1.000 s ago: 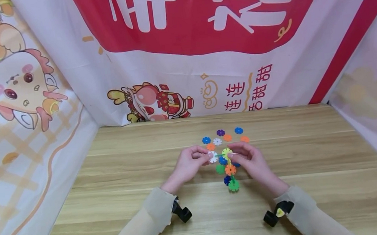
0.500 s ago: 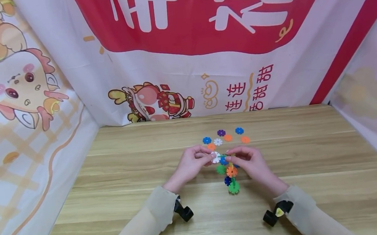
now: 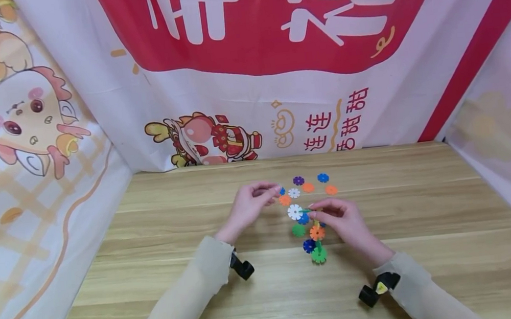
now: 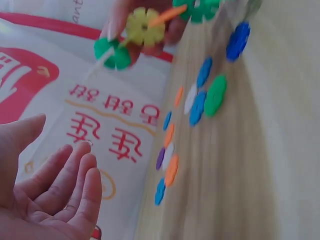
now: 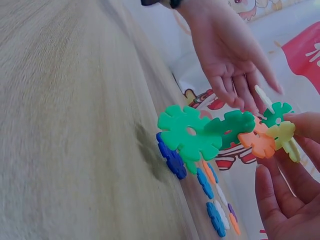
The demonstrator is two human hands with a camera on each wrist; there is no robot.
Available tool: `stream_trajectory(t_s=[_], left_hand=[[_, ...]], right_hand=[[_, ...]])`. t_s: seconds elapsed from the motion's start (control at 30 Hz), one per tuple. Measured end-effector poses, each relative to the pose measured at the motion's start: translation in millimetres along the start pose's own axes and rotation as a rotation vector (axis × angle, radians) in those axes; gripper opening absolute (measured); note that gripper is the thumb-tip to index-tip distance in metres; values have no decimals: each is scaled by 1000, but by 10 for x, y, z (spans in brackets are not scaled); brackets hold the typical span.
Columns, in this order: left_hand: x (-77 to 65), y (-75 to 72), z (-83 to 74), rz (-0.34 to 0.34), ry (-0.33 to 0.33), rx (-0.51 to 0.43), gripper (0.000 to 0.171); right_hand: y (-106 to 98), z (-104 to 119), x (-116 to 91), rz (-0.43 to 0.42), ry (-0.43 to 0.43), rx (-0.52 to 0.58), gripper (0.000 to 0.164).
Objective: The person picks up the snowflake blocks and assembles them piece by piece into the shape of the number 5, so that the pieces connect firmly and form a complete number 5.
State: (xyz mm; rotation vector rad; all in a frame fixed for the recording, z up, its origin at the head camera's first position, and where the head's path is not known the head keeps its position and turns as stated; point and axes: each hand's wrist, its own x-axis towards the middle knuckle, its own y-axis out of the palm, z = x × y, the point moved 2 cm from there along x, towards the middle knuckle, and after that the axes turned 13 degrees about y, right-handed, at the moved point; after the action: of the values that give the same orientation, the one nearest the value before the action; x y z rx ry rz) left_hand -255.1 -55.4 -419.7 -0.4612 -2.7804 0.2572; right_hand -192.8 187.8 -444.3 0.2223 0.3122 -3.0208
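Note:
My right hand (image 3: 339, 218) pinches a chain of interlocking snowflake discs, held above the table, by its yellow disc (image 5: 282, 132). A white disc (image 3: 295, 212) juts out at the chain's left end, slotted into a green disc (image 5: 276, 116). Toward me hang an orange disc (image 3: 317, 232) and green discs, one of them (image 3: 319, 255) lowest. My left hand (image 3: 252, 201) hovers left of the chain, near a loose blue disc (image 3: 282, 191). In the left wrist view its fingers (image 4: 87, 195) are loosely bent, with nothing between them and the thumb.
Loose discs lie on the wooden table (image 3: 180, 290) beyond and beneath the chain: purple (image 3: 298, 181), white (image 3: 293, 193), orange (image 3: 331, 189), green (image 3: 298, 231), dark blue (image 3: 309, 246) and several others. Printed cloth (image 3: 211, 81) hangs behind the table and along its sides.
My left hand has let go of the white disc and moved away, up and to the left. My right hand keeps the chain, which turned slightly, hiding the yellow disc in the head view.

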Motion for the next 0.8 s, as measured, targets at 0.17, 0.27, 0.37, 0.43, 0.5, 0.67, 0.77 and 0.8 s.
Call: stream_trajectory(t_s=[0.17, 0.27, 0.37, 0.43, 0.5, 0.67, 0.77, 0.8], left_hand=[[255, -85, 148, 13, -4, 161, 35], [368, -107, 295, 31, -23, 240, 36], [446, -97, 415, 39, -59, 276, 38], [487, -70, 466, 45, -81, 291, 39], [523, -33, 499, 60, -87, 316, 39], [590, 41, 531, 77, -80, 401, 39], [609, 59, 523, 84, -93, 437, 36], [614, 65, 517, 91, -99, 447, 36]], right_hand=[[-15, -2, -2, -1, -2, -9, 25], [-14, -9, 3, 10, -10, -19, 25], [-21, -18, 4, 16, -9, -18, 25], [-34, -22, 3, 11, -3, -13, 25], [-48, -28, 7, 1, 1, -11, 25], [-66, -20, 5, -11, 5, -20, 28], [-70, -14, 1, -8, 6, -17, 28], [-71, -15, 0, -8, 5, -14, 28]])
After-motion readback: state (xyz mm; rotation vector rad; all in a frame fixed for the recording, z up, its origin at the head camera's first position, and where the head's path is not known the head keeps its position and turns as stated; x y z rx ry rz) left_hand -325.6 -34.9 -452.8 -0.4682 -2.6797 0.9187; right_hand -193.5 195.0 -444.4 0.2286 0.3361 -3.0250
